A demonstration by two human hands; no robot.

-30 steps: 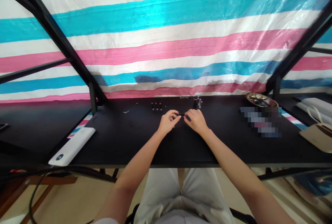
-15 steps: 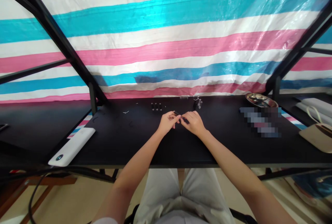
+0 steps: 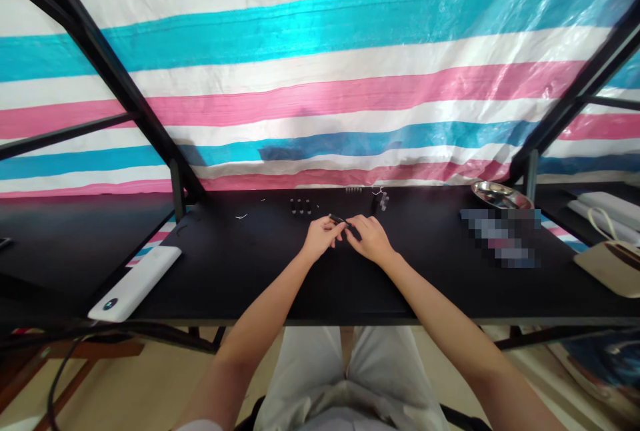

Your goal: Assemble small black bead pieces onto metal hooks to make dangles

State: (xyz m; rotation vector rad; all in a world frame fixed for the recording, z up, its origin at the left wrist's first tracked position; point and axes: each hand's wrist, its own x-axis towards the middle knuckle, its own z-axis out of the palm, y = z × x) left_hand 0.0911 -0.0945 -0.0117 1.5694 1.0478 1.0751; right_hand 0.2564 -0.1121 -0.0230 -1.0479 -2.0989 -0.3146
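A: What lies at the left end of the black table [image 3: 225,271]?

B: A long white device [image 3: 135,284], set aslant, with a small dark round spot near its lower end. Right of it, farther back, lie a few white scraps [image 3: 241,217].

A: And after those?

B: Three small dark cylinders [image 3: 301,207] with paler ends, side by side in a row, just behind and left of the person's left hand [image 3: 319,238].

A: How does that hand stand?

B: Its thumb and fingers pinch a thin dark rod [image 3: 337,218]. The rod slants, its left end pointing away from the person, and reaches between the two hands. Farther back, a row of tiny pale pieces [image 3: 353,190] sits near the table's rear edge.

A: Does the right hand [image 3: 370,238] hold the rod too?

B: Its fingers are bent and its fingertips are at the rod's right end, but they cover that end, so one cannot tell whether they grip it or merely touch it.

A: What comes past that hand?

B: A dark piece [image 3: 375,203] just behind it, with small clear pieces [image 3: 384,202] beside that. Well to the right, a shiny metal dish [image 3: 493,195] sits at the back; in front of it is a pixelated patch [image 3: 500,238] whose content cannot be made out. A beige case [image 3: 607,268] lies at the far right.
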